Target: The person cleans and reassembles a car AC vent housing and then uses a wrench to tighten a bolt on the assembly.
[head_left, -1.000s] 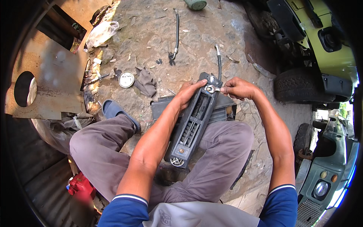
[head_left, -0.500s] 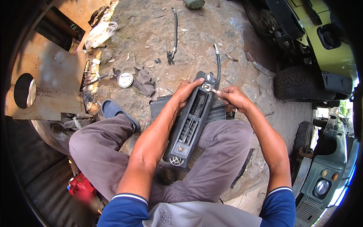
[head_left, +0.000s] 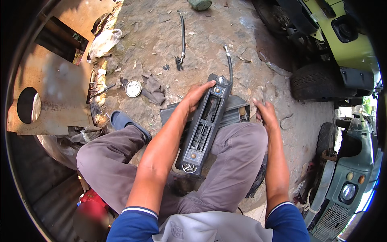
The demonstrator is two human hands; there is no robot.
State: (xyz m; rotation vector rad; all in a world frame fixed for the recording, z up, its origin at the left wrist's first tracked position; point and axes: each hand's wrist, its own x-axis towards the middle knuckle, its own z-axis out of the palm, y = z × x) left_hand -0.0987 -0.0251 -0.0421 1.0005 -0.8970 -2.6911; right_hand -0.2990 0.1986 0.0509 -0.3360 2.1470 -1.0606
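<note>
Right hand has just come off the top end of the black vent panel. Half a second ago it was working at the round fitting up there; now it's pulled out to the right, off the panel, fingers curled around something small. Can't tell what it is, too blurred. So the fitting end is unattended now and whatever I was turning or pulling there looks finished, or at least paused.

Left hand hasn't moved: fingers and thumb clamped over the upper left edge of the panel, steadying it. Panel lies lengthwise across my lap, lower end between my knees, upper end pointing away from me, resting over a dark ribbed piece on the ground.

Around:
- black hose runs from the panel's top end out over the dirt ground
- second loose hose further out, well apart
- round gauge and a grey rag to the left, touching or nearly so
- clear plastic bag and a board with a round hole far left
- green vehicle and its tyre close on the right, another vehicle front lower right

In the way: the hose at the top end limits how far I can swing the panel. The tyre is near my right elbow side, little room there.
</note>
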